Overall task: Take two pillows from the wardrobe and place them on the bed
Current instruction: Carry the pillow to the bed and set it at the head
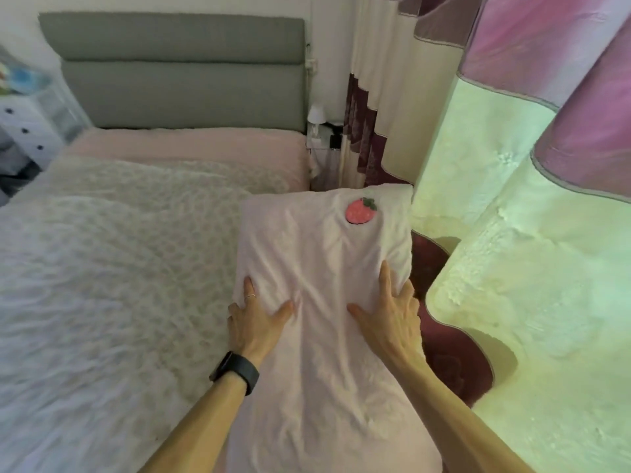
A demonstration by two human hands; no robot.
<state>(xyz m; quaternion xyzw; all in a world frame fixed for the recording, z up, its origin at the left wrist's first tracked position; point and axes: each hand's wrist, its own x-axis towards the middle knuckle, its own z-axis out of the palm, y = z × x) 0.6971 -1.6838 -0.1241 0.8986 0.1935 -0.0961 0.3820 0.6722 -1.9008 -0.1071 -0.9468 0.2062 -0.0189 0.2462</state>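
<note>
A pale pink pillow (324, 261) with a red strawberry patch near its far end stretches lengthwise away from me, over the right edge of the bed (102, 268). My left hand (254, 319), with a ring and a black wrist band, grips the pillow's left side. On the pillow's right side my right hand (392, 312) holds it with fingers spread. Only this one pillow shows; the wardrobe is out of view.
The bed carries a white textured blanket and a pink sheet below a grey padded headboard (181, 70). Pink and cream curtains (512, 165) hang close on the right. A small bedside table (324, 138) sits in the far corner. White drawers (27, 121) stand at left.
</note>
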